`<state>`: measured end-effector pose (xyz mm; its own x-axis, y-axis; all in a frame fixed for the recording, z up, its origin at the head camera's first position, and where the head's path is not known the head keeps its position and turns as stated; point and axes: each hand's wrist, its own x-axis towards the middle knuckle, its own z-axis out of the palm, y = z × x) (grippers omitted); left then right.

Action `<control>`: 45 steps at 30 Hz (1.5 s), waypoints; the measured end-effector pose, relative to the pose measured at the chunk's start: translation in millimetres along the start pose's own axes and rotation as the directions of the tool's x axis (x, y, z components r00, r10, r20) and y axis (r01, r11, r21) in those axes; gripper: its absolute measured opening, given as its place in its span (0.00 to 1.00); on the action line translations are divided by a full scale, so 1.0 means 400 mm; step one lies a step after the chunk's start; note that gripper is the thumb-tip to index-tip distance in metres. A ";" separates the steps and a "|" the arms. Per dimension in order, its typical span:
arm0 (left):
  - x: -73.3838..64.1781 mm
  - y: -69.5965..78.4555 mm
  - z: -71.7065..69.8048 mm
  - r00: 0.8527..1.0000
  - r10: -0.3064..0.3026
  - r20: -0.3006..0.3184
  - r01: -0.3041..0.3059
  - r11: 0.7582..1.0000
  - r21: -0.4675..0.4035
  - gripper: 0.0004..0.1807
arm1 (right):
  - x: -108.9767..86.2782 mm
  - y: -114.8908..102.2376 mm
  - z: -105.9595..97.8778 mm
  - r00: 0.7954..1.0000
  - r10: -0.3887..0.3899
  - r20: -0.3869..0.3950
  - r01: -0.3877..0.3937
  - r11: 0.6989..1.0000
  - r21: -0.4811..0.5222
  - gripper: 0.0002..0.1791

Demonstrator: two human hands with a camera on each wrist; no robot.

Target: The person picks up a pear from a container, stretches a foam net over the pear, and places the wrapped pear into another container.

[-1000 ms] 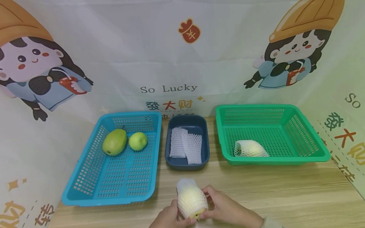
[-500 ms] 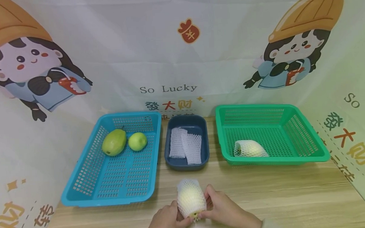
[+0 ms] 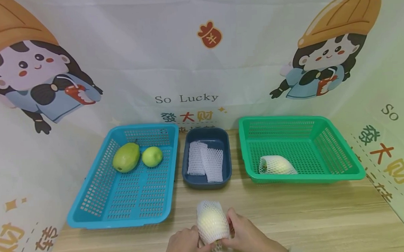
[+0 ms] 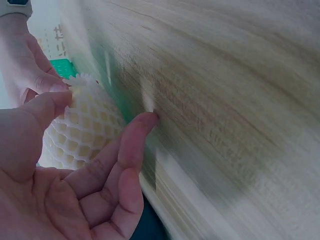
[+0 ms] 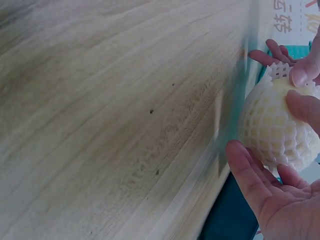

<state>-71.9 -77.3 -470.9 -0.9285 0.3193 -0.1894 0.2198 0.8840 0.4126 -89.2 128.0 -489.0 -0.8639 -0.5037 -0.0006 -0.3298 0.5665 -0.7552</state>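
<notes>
Netted fruit (image 3: 212, 222) shifted; near end mostly hidden.

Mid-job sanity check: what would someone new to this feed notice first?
Probably the big orange-hatted cartoon figure at the left of the pale backdrop and its smaller lookalike at the right. Next, the bright blue basket on the left and green basket on the right, with a dark tray between them. Front and centre, the left hand and right hand hold a net-wrapped fruit.
</notes>
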 end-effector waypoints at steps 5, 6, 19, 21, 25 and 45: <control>0.000 0.003 0.003 1.000 0.000 0.028 -0.002 0.998 0.057 0.25 | -0.001 -0.005 0.001 1.000 0.006 0.003 -0.006 1.000 -0.026 0.23; -0.001 0.005 0.004 0.999 0.003 0.033 -0.005 0.997 0.078 0.23 | -0.001 -0.006 0.002 1.000 0.008 0.005 -0.008 1.000 -0.030 0.23; -0.002 0.000 0.008 0.986 0.162 0.036 -0.162 0.987 -0.019 0.18 | -0.006 -0.002 0.012 0.999 0.032 0.018 -0.032 0.999 -0.031 0.47; 0.001 0.004 0.006 0.980 0.194 0.041 -0.191 0.980 -0.052 0.18 | -0.005 -0.003 0.014 0.999 0.031 0.030 -0.030 0.999 -0.043 0.52; 0.004 0.011 0.002 0.971 0.233 0.045 -0.229 0.970 -0.085 0.19 | -0.001 -0.007 0.013 0.998 0.051 0.034 -0.049 0.997 -0.057 0.49; 0.002 0.040 -0.012 0.908 0.418 -0.036 -0.417 0.908 0.037 0.19 | -0.003 -0.013 0.019 0.988 -0.034 -0.153 0.018 0.994 -0.105 0.28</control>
<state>-70.3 -64.3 -460.2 -0.7615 0.6474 0.0323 0.5980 0.6824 0.4204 -83.4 120.7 -490.0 -0.9004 -0.4167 0.1253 -0.3832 0.6230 -0.6820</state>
